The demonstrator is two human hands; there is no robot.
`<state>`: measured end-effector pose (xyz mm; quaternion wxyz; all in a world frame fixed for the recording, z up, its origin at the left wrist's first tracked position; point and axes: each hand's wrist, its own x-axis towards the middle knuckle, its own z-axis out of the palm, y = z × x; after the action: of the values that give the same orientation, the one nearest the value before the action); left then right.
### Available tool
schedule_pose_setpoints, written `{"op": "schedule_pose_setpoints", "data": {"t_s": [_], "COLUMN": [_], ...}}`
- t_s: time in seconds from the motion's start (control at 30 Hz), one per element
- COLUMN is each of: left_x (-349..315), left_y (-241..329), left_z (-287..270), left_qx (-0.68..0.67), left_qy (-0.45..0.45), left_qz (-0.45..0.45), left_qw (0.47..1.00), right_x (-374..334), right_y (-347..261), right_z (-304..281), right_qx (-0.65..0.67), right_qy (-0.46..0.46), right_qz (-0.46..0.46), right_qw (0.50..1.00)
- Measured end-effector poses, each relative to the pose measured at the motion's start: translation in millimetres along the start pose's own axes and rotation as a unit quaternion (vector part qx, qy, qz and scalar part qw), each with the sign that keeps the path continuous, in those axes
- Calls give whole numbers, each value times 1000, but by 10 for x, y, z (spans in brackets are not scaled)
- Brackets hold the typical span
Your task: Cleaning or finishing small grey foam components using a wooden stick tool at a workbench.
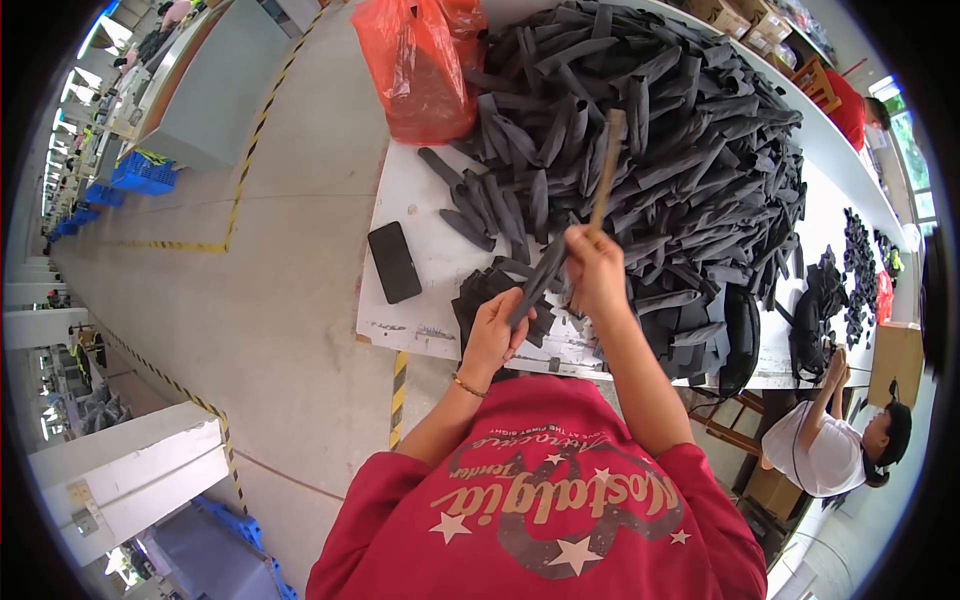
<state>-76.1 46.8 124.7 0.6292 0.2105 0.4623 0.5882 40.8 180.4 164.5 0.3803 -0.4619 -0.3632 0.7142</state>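
Over the front of the white table (415,190), my left hand (492,332) is closed around the lower end of a dark grey fabric tube (543,282). Beside the upper end of that piece, my right hand (597,268) grips a thin, light brown stick (608,165) that points up and away, slightly blurred. Whether the stick's lower end sits inside the fabric is hidden by my fingers. Below my hands lie folded dark fabric pieces (474,302). Several similar fabric tubes (488,203) rest farther back, next to a big heap of them (650,140).
A black phone (395,262) lies near the table's left edge, with a red plastic bag (420,85) behind it. To the right are flat dark pieces (680,335) and a black bag (738,340). Another person (825,445) in white sits at the far right.
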Motion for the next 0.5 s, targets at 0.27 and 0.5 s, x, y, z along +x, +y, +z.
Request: {"op": "schedule_pose_setpoints", "data": {"t_s": [0.27, 0.5], "left_x": [3, 248], "left_y": [-119, 73], "left_z": [-159, -409], "left_qx": [-8, 108], "left_qy": [69, 106], "left_qz": [-10, 15], "left_qw": [998, 988], "right_x": [-69, 441], "right_y": [79, -158], "right_z": [-11, 94], "right_qx": [-149, -120], "right_qy": [-14, -27], "right_qz": [-26, -173], "right_qw": [988, 977]}}
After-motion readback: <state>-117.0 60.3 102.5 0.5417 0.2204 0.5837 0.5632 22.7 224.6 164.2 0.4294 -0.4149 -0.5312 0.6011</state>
